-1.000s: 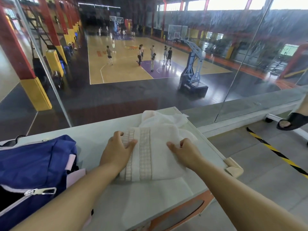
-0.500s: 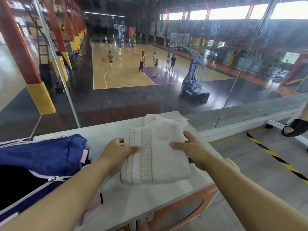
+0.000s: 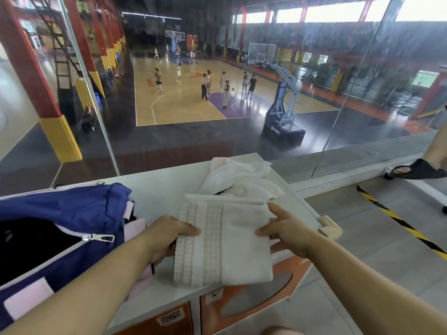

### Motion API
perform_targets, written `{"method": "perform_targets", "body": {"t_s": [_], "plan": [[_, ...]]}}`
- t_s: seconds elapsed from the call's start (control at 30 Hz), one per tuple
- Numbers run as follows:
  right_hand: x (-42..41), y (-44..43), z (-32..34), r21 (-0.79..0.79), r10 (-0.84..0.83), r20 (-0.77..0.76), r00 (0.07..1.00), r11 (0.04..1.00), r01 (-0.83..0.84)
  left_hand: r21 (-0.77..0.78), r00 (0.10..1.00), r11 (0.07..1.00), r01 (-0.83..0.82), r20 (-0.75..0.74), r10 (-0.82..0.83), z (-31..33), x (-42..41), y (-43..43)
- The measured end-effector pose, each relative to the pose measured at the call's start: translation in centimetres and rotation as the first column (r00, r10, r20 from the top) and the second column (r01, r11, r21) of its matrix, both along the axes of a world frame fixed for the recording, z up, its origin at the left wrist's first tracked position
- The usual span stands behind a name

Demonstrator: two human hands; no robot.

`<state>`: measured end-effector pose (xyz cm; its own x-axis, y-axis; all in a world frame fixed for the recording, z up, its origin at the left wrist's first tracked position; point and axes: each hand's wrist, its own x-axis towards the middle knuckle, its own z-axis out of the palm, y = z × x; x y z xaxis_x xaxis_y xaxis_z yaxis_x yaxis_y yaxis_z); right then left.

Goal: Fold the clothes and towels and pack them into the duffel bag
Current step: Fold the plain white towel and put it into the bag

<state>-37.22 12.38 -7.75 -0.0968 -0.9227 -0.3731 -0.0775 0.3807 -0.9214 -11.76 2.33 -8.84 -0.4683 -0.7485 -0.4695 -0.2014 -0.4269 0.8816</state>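
A folded white towel (image 3: 232, 247) with beige woven bands is lifted above the white cabinet top (image 3: 159, 189). My left hand (image 3: 169, 235) grips its left edge, thumb on top. My right hand (image 3: 285, 233) grips its right edge. The blue duffel bag (image 3: 63, 213) with pale pink trim stands at the left, unzipped, its dark inside showing. A crumpled white cloth (image 3: 239, 180) lies behind the towel at the far right of the top.
A glass wall (image 3: 217, 93) rises right behind the cabinet, with a basketball court beyond. A beige corner guard (image 3: 329, 228) sticks out at the right edge. A person's sandalled foot (image 3: 416, 169) is at the far right, near yellow-black floor tape (image 3: 399, 221).
Both hands have taken hold of the folded towel and lifted it off the cabinet top, bringing it toward me. The view has shifted a little, showing more of the bag.
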Motion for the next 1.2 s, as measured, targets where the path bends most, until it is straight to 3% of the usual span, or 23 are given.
{"method": "perform_targets", "body": {"t_s": [0.23, 0.47, 0.63, 0.8, 0.87, 1.03, 1.1, 1.2], "plan": [[-1.0, -0.6, -0.3, -0.021, 0.046, -0.052, 0.998, 0.999, -0.047, -0.06, 0.999, 0.997, -0.038, -0.017, 0.037, -0.5, 0.0, -0.4], [-1.5, -0.9, -1.0, -0.206, 0.111, -0.122, 0.986, 0.969, -0.135, -0.438, 0.998, 0.897, 0.059, 0.014, -0.058, -0.6, -0.2, -1.1], [-1.6, -2.1, -1.1, -0.361, 0.041, -0.367, 0.929, 0.914, -0.183, -0.703, 0.986, 0.692, 0.164, 0.114, -0.118, -1.0, 0.1, -1.9], [-1.7, -2.4, -1.5, -0.411, 0.013, -0.618, 0.786, 0.847, -0.337, -0.858, 0.912, 0.316, 0.406, 0.401, -0.084, -2.6, 0.8, -2.9], [-1.6, -2.0, -1.8, -0.414, 0.013, -0.699, 0.715, 0.808, -0.419, -0.862, 0.891, 0.228, 0.453, 0.449, -0.072, -3.0, 1.3, -3.0], [-1.6, -1.3, -2.7, -0.379, -0.02, -0.82, 0.572, 0.768, -0.517, -0.836, 0.882, 0.286, 0.468, 0.462, -0.091, -0.8, 1.0, -1.7], [-1.4, -1.0, -2.5, -0.343, -0.019, -0.863, 0.504, 0.756, -0.558, -0.812, 0.866, 0.302, 0.499, 0.471, -0.166, 0.5, 0.7, -1.1], [-1.1, -0.4, -2.3, -0.286, -0.03, -0.919, 0.393, 0.737, -0.613, -0.703, 0.807, 0.399, 0.589, 0.492, -0.326, 1.7, -0.3, 0.4]]}}
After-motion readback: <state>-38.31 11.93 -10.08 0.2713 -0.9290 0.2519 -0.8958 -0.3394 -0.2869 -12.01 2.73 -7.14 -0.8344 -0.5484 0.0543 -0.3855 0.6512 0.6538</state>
